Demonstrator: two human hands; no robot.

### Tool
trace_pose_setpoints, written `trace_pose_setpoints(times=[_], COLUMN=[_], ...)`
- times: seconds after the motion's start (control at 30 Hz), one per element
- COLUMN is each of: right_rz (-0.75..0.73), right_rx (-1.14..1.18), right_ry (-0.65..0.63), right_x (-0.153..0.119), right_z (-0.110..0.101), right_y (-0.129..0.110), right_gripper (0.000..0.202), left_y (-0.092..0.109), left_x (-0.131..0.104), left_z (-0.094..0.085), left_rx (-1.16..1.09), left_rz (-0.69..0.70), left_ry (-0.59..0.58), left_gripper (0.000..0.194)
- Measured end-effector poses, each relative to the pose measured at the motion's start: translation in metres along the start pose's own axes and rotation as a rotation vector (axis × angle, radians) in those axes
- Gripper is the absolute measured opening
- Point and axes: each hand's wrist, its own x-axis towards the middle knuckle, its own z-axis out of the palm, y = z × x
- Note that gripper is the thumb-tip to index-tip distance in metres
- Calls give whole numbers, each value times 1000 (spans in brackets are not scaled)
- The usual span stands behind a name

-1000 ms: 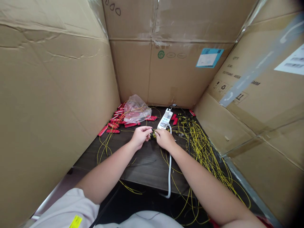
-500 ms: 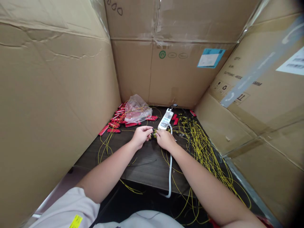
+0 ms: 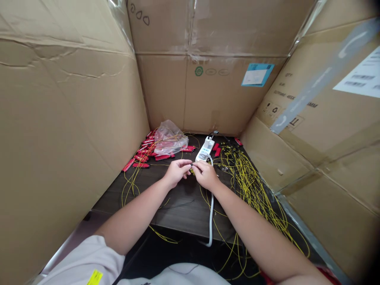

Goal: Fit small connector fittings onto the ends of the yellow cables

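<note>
Both hands meet over the middle of the dark tabletop (image 3: 178, 215), fingertips nearly touching. My left hand (image 3: 177, 173) pinches a small black piece (image 3: 191, 164) between thumb and forefinger. From the other side, my right hand (image 3: 205, 174) pinches at the same piece; its exact kind is too small to make out. A bit of yellow wire shows just below the fingertips. Right behind my right hand lies a white power strip (image 3: 204, 149), its thick white cord (image 3: 211, 221) running down past my wrist to the table's front edge.
Red parts with black ends (image 3: 141, 157) lie heaped at the back left beside a clear plastic bag (image 3: 170, 138). A tangle of yellow wires (image 3: 252, 178) covers the right side. Tall cardboard walls (image 3: 213, 103) enclose the table on three sides.
The fingertips have drawn closer together around the small black piece, my right fingers now pinching at it. The view has shifted slightly.
</note>
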Motion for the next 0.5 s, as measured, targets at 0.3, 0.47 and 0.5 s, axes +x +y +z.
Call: trace_pose_setpoints(times=[0.3, 0.47, 0.5], right_rz=[-11, 34, 63], right_rx=[-9, 69, 97], right_ry=[60, 164, 197], right_x=[-4, -2, -1], right_z=[-8, -22, -27], right_y=[-7, -12, -11], right_gripper=[22, 25, 25], left_y=[5, 14, 17], left_x=[-9, -8, -7], left_z=[5, 11, 11], left_rx=[415, 429, 414], left_rz=[380, 404, 377], left_ry=[-105, 3, 33], left_gripper=[16, 15, 15])
